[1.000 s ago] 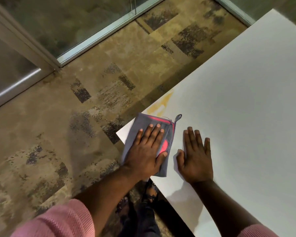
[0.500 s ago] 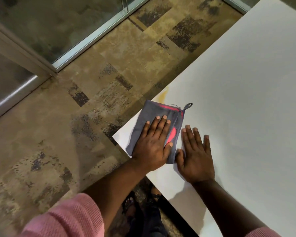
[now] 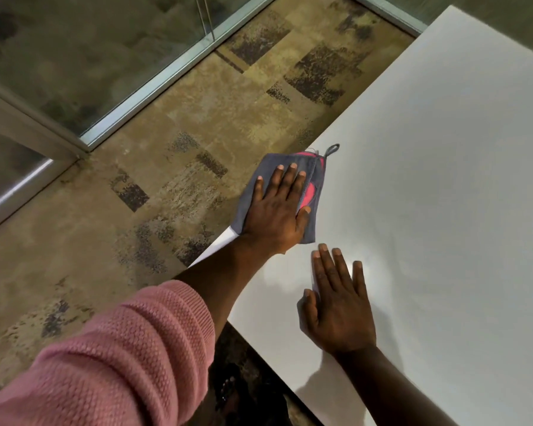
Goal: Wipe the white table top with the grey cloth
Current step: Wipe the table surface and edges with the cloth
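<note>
1. The left hand (image 3: pixel 277 210) lies flat, fingers spread, pressing the folded cloth (image 3: pixel 316 192) onto the table (image 3: pixel 428 179) at its left edge.
2. The right hand (image 3: pixel 340 305) rests open and empty, nearer the body.
3. The bare table stretches right and away from the cloth; the next stroke likely goes there.

Cloth (image 3: pixel 316 192) on table (image 3: pixel 443 179) edge, under left hand (image 3: pixel 276 215)

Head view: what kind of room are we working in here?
Likely an office or meeting room: a large white table top, patterned carpet tiles and a metal-framed glass partition beside it.
</note>
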`<state>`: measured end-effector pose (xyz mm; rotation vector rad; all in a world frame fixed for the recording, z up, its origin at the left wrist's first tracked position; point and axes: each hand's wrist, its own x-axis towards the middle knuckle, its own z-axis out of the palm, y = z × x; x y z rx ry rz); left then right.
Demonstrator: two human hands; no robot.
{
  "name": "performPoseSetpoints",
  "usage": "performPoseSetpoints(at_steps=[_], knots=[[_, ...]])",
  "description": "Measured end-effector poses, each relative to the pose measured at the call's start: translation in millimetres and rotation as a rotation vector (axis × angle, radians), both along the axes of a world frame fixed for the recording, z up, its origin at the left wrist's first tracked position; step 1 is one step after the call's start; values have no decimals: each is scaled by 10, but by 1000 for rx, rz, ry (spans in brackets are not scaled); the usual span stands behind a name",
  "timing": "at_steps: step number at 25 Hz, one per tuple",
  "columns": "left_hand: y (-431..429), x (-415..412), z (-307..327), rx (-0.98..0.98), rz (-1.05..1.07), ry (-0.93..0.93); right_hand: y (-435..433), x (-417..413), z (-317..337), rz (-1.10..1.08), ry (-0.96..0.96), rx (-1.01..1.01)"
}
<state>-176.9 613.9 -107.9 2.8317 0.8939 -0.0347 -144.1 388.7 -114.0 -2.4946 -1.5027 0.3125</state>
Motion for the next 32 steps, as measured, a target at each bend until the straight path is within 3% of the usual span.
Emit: performPoseSetpoints(at_steps=[8, 18, 26, 32], knots=[[-468, -452, -77, 62, 2, -1, 6, 5, 8, 5, -3, -15], [39, 459, -41, 18, -109, 31, 25, 3, -10, 15, 5, 0], [-65, 21, -24, -27, 262, -37, 12, -18, 28, 21, 18, -21], [-214, -654, -9, 4, 459, -45, 30, 49, 114, -53, 144, 116]])
